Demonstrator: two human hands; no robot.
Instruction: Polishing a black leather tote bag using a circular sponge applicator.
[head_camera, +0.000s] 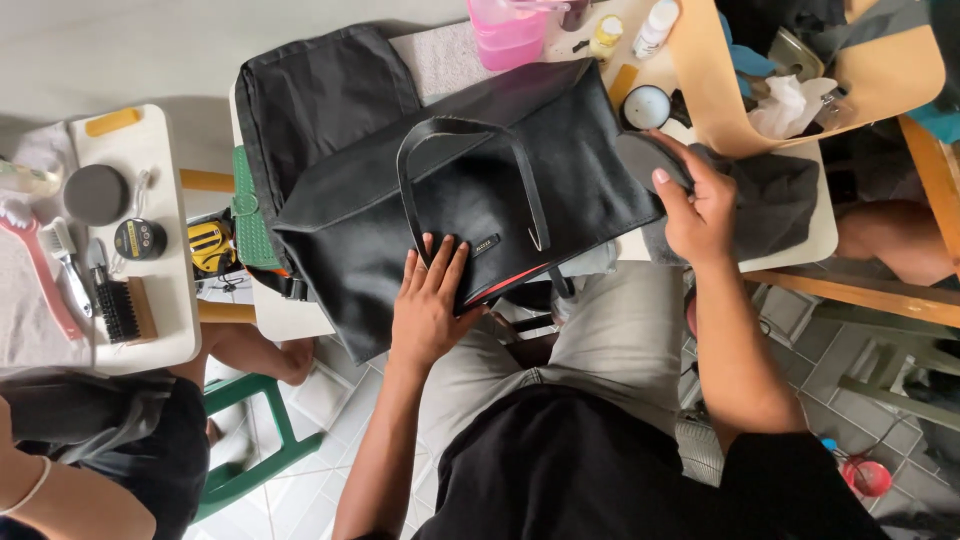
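a black bag (480, 190) lies flat on a small white table (290, 318), its lower edge hanging over the near side above the person's lap. the left hand (430, 300) rests palm down on the front of the bag, fingers stretched out straight and close together, pressing on the fabric just below the looped handle (455, 130). it grips nothing. the right hand (695, 205) is at the bag's right end, fingers curled closed around a dark grey cloth (770, 200) that bunches out to the right of the hand and touches the bag's corner.

behind the bag lies a second dark bag (310, 90), partly under the first. at the far edge of the table stand a pink tub (508, 35), a small yellow bottle (605, 35), a white bottle (657, 25) and a round open tin (647, 105). a tan chair (700, 90) with cloths on it stands to the right.

to the left, a separate white table (165, 330) holds a brush (122, 308), a round tin (140, 238), a grey disc (95, 193) and a toothbrush (65, 255). another person's arm (50, 490) shows at the lower left corner.
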